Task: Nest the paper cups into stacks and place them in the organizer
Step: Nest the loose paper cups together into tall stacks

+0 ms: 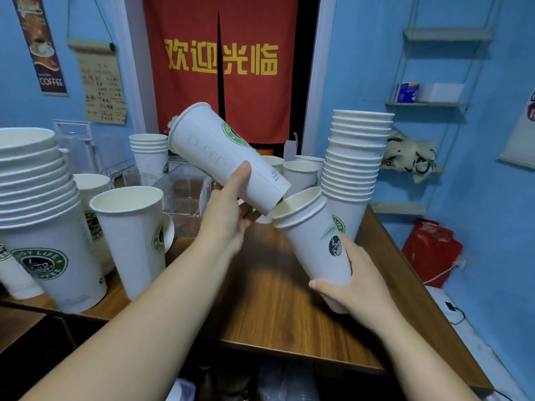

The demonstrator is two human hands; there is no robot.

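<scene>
Fingers (246, 211) of the left hand (228, 224) are curled round a single paper cup (225, 157), gripping its lower half. The cup is tilted, mouth toward 10 o'clock and base toward 4 o'clock. The right hand (359, 285) clasps the bottom of a short nested stack (312, 241), leaning its open mouth toward 11 o'clock to meet that base. Base and rim are touching or very nearly so; the cup has not yet entered.

Assessment: the opposed tilts line up the two axes so the cup can slide straight in. Low grips on both items keep the hands out of the joint.

Clear organizer (185, 195) sits at the table's (260, 299) 12 o'clock edge, and a small stack (149, 154) stands in or just behind it; which cannot be told. A tall stack (356, 157) stands at 2 o'clock of the hands, a larger stack (37, 204) at 9 o'clock, with a loose cup (130, 235) beside it. Much nesting appears left.

Risk: a skewed entry may crumple the rim.
</scene>
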